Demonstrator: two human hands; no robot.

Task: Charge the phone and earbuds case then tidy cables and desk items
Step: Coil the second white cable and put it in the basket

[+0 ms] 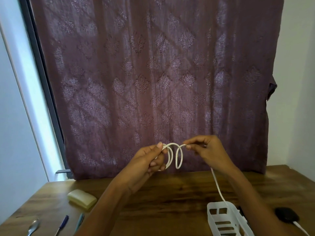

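A white cable (179, 157) hangs in loops in the air above the wooden desk (170, 193). My left hand (150, 160) grips the gathered loops on the left side. My right hand (206, 150) pinches the cable just right of the last loop. The rest of the cable runs down from under my right hand toward a white slotted plastic holder (219, 218) at the lower right. A black earbuds case (286, 218) lies at the right edge with a white cable plugged into it. No phone is in view.
A pale yellow case (81, 199) lies on the left of the desk. Near the bottom left lie a spoon (33, 226), a blue pen (62, 224) and a teal pen (79, 222). A purple patterned curtain (153, 74) hangs behind the desk.
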